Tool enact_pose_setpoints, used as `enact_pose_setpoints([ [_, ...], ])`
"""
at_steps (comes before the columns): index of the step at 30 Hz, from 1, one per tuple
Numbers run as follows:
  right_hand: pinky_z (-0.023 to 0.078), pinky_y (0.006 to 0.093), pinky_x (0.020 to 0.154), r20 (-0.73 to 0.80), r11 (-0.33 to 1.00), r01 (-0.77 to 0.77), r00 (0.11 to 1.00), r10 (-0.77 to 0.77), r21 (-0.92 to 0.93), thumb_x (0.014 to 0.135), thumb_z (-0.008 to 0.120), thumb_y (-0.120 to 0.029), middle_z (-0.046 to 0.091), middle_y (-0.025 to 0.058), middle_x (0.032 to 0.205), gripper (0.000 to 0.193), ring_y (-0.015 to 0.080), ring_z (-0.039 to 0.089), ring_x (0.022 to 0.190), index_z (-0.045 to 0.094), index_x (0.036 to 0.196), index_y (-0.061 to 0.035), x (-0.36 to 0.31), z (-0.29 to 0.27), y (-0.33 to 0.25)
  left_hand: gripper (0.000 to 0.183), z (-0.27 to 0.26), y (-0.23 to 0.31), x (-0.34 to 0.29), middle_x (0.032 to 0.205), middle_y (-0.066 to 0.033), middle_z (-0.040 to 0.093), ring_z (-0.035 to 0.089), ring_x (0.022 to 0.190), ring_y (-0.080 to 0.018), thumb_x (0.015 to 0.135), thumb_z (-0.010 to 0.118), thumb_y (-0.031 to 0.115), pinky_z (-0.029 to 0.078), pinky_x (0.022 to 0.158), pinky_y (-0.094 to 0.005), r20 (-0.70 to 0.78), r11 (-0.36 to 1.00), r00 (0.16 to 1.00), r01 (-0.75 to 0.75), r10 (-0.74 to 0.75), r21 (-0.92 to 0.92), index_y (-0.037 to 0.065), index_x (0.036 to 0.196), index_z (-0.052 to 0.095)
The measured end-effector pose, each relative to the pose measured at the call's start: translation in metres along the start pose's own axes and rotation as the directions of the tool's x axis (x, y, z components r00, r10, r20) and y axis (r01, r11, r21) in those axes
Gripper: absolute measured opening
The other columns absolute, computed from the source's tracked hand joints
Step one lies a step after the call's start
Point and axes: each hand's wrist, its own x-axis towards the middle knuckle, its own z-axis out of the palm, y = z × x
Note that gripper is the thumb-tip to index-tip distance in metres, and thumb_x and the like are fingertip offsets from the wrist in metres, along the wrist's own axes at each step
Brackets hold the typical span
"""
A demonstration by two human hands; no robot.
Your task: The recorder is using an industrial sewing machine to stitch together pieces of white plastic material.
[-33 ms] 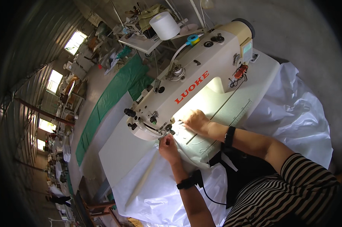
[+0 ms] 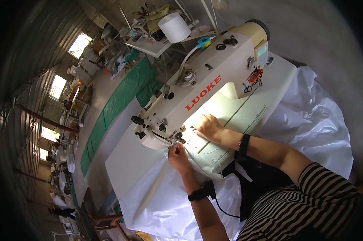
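A pale industrial sewing machine (image 2: 197,84) stands tilted across the view, its lamp lighting the area under the arm. Beside the needle area, my left hand (image 2: 179,159) pinches the edge of a white sheet of shiny fabric (image 2: 161,201), which hangs over the table's front edge. My right hand (image 2: 209,127) is under the machine arm, low over the machine bed (image 2: 239,114), to the right of the needle. Its fingers are bent together, and glare hides what their tips hold. A loose white thread lies on the bed below that hand.
More white fabric (image 2: 310,108) drapes off the table's right end. A white thread cone (image 2: 174,27) stands behind the machine, and a red clip-like piece with black wire (image 2: 254,76) hangs on its right side. Green sheeting (image 2: 113,110) lies on the floor beyond.
My right hand has shifted very slightly at the fingers and knuckles under the machine arm. The left hand and the fabric look the same.
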Motion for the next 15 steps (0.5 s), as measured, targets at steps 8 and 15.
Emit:
enact_pose_setpoints([
  [8, 0.040, 0.0382, 0.094, -0.152, 0.997, -0.057, 0.986, 0.065, 0.054, 0.086, 0.063, -0.036, 0.059, 0.0077, 0.116, 0.036, 0.0219, 0.051, 0.113, 0.062, 0.114, -0.0133, -0.0108, 0.0065, 0.0125, 0.011, -0.0032, 0.0048, -0.0005, 0.081, -0.0076, 0.066, 0.059, 0.066, -0.0177, 0.084, 0.069, 0.008, 0.049, 0.062, -0.0318, -0.030, 0.972, 0.997, 0.073, -0.068, 0.223, 0.000, 0.092, 0.069],
  [15, 0.040, 0.0389, 0.095, -0.078, 0.989, -0.081, 0.993, 0.091, 0.124, 0.086, 0.062, -0.033, 0.058, 0.0093, 0.117, 0.035, 0.0231, 0.052, 0.113, 0.060, 0.115, -0.0135, -0.0102, 0.0042, 0.0138, 0.010, 0.0000, -0.0018, -0.0003, 0.079, -0.0083, 0.066, 0.061, 0.067, -0.0197, 0.085, 0.067, 0.009, 0.049, 0.062, -0.0343, -0.071, 0.974, 0.997, 0.056, -0.041, 0.221, 0.001, 0.090, 0.067],
])
